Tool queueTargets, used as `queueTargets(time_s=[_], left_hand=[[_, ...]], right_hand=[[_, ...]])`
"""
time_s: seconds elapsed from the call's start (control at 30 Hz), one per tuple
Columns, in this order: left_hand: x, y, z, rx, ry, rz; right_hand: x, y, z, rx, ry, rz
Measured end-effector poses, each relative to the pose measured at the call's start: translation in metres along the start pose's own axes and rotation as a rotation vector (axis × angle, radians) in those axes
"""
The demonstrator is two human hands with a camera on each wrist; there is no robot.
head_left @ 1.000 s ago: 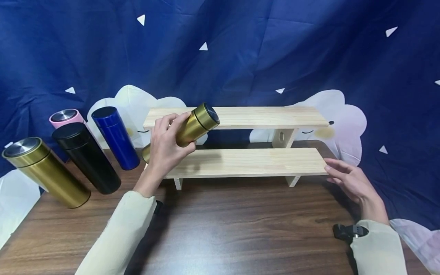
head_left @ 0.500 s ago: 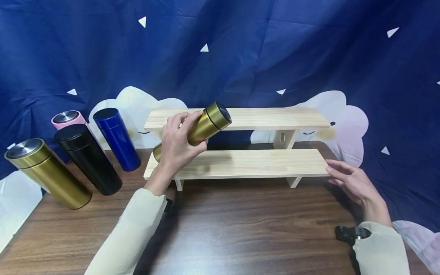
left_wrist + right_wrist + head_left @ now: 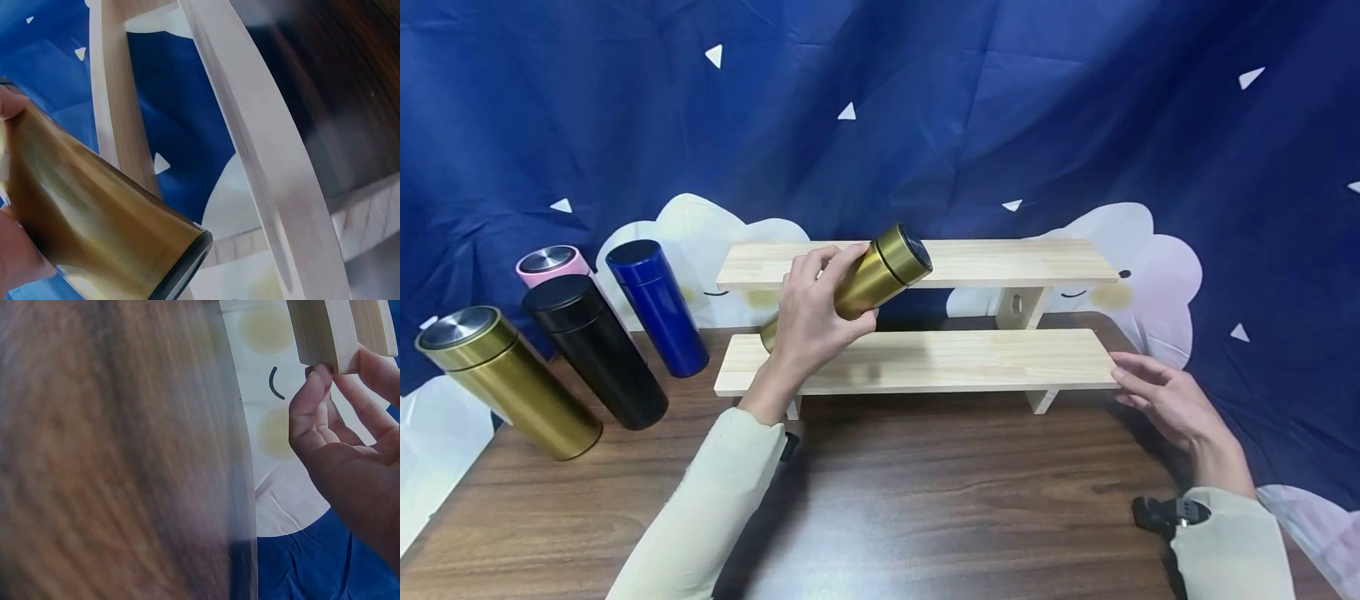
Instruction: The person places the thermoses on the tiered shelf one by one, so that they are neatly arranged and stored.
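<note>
In the head view my left hand (image 3: 816, 312) grips a slim gold thermos flask (image 3: 880, 275) around its body. The flask leans, its dark-topped lid up and to the right, over the left half of the two-tier wooden shelf. The left wrist view shows the base end of the gold flask (image 3: 100, 206) apart from the boards. My right hand (image 3: 1180, 408) is at the right end of the lower board (image 3: 970, 358). The right wrist view shows the right thumb and fingers (image 3: 309, 403) pinching the corner of that board (image 3: 325, 331).
At the left of the brown table (image 3: 947, 500) stand a larger gold flask (image 3: 520, 392), a black flask (image 3: 598, 354), a blue flask (image 3: 658, 308) and a pink flask (image 3: 553, 260). The upper board (image 3: 1000, 258) lies behind the lower one. A blue curtain (image 3: 925, 117) hangs behind.
My left hand has carried the slim gold flask steadily rightward over the lower board, still tilted. The right hand stays at the board's end.
</note>
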State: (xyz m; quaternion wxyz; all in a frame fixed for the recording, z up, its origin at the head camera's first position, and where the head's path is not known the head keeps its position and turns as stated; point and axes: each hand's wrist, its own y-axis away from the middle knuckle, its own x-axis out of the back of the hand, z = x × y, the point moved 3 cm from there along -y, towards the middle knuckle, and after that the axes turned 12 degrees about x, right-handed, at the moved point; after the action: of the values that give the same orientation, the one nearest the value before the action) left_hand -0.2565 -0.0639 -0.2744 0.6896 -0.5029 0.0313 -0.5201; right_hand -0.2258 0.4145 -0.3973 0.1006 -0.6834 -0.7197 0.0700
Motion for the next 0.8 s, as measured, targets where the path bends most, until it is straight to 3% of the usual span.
queueTargets(time_s=[0.47,0.8], left_hand=[[-0.014,-0.008,0.013,0.013,0.067,-0.002],[-0.025,-0.016,0.025,0.066,0.159,-0.036]], right_hand=[[0.0,-0.001,0.0,0.016,0.008,-0.002],[0.0,0.0,0.0,-0.002,0.035,0.0]])
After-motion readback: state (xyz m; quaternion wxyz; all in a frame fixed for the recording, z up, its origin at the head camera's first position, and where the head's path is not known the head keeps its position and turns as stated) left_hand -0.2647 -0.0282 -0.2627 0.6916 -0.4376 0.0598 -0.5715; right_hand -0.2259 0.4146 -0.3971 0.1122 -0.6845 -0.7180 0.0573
